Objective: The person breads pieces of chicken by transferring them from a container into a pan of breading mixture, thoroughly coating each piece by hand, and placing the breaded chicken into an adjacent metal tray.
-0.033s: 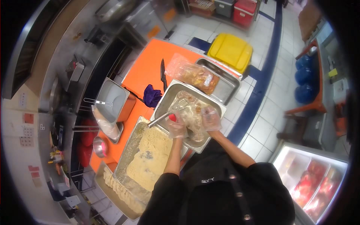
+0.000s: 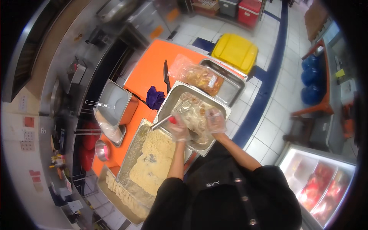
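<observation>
My left hand [image 2: 179, 128], in a clear plastic glove, is over the near left side of a deep metal pan [image 2: 226, 107], beside the handle of a wire whisk [image 2: 168, 118]. A small red spot [image 2: 172, 120] shows at its fingertips; I cannot tell what it is. At the pan's right side is my right hand [image 2: 216, 120], gloved too, its fingers blurred by the plastic. Between the hands, pale wet pieces [image 2: 197, 122] lie in whitish liquid. The whisk rests across the pan's left rim, its wires inside. What either hand grips, if anything, is unclear.
A tray of pale yellow crumbly coating [image 2: 151, 157] adjoins the pan, with a tray of coated pieces [image 2: 124, 195] beyond it. On the orange table [image 2: 147, 67] lie a knife [image 2: 166, 76], a purple cloth [image 2: 155, 97] and a bagged food pack [image 2: 205, 78]. A lit chest freezer [image 2: 318, 180] stands at right.
My left hand has shifted very slightly to the left, and the red spot with it. My right hand, the whisk and the pans look unmoved.
</observation>
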`<control>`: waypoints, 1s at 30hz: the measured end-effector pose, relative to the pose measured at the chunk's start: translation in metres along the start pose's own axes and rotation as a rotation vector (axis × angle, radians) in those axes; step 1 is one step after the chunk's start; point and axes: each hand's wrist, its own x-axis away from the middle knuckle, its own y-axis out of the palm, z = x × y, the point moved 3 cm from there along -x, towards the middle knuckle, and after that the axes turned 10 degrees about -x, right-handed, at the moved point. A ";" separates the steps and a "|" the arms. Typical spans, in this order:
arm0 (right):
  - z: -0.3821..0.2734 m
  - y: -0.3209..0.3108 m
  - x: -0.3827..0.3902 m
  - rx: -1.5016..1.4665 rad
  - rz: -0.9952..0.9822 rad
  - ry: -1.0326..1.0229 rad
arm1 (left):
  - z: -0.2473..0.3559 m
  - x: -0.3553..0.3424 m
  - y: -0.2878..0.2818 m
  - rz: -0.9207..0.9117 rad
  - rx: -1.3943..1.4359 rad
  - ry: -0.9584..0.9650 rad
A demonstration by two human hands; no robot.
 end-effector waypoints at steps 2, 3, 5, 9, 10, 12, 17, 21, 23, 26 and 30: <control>0.005 -0.009 0.003 0.129 0.004 -0.070 | 0.013 -0.023 -0.019 0.037 0.041 -0.047; 0.009 -0.012 0.003 0.136 0.006 -0.064 | 0.020 -0.041 -0.027 0.110 0.075 -0.085; 0.010 -0.011 0.002 0.092 0.025 -0.004 | 0.010 -0.070 -0.033 0.584 -0.680 0.153; -0.015 0.003 0.000 0.002 -0.020 -0.043 | -0.075 -0.042 -0.024 0.541 -1.563 0.281; -0.016 0.004 0.000 0.003 -0.018 -0.048 | -0.084 -0.029 -0.019 0.365 -1.565 0.241; -0.005 -0.002 0.002 0.030 0.004 -0.034 | -0.049 0.006 0.008 0.421 -1.577 0.611; 0.000 -0.013 0.002 0.122 0.000 -0.054 | -0.012 -0.024 -0.018 0.111 -0.220 0.018; -0.012 -0.002 -0.002 0.050 -0.051 -0.067 | -0.043 -0.035 -0.041 0.628 -0.496 0.142; 0.000 -0.007 0.002 0.013 -0.008 -0.045 | -0.017 -0.001 -0.014 0.322 -0.414 0.034; 0.006 -0.005 0.004 -0.063 -0.012 0.058 | 0.007 0.014 -0.009 0.042 -0.337 -0.078; 0.016 0.001 0.009 -0.054 -0.068 0.053 | 0.059 -0.016 -0.066 0.311 -0.388 0.117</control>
